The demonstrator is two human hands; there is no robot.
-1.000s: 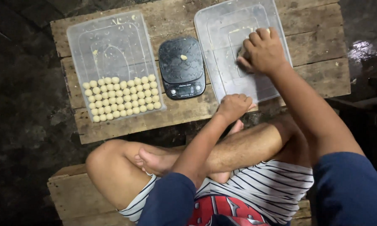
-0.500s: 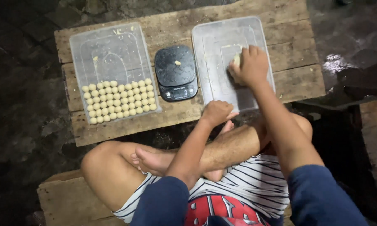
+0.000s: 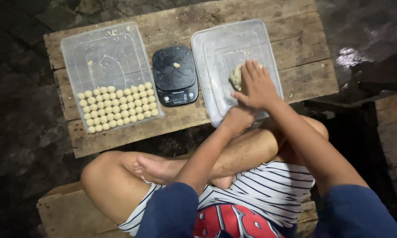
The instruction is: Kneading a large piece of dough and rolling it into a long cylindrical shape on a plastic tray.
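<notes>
My right hand (image 3: 256, 86) lies flat with fingers spread on a pale lump of dough (image 3: 236, 76) inside the clear plastic tray (image 3: 216, 53) on the right of the low wooden table (image 3: 295, 48). My left hand (image 3: 238, 119) is curled into a fist at the near edge of that tray, partly under my right wrist; whether it holds anything is hidden. A small bit of dough (image 3: 176, 65) sits on the black digital scale (image 3: 174, 76) in the middle. The left clear tray (image 3: 106, 57) holds several rows of small dough balls (image 3: 117, 107).
I sit cross-legged on a wooden plank (image 3: 70, 211), bare knee and foot (image 3: 152, 169) just below the table's near edge. Dark wet ground surrounds the table, with a shiny puddle (image 3: 353, 57) at right and another board (image 3: 395, 128) at far right.
My right hand has flattened and slid a little toward the near side of the tray over the dough. The view has shifted, so the table sits higher and more centred.
</notes>
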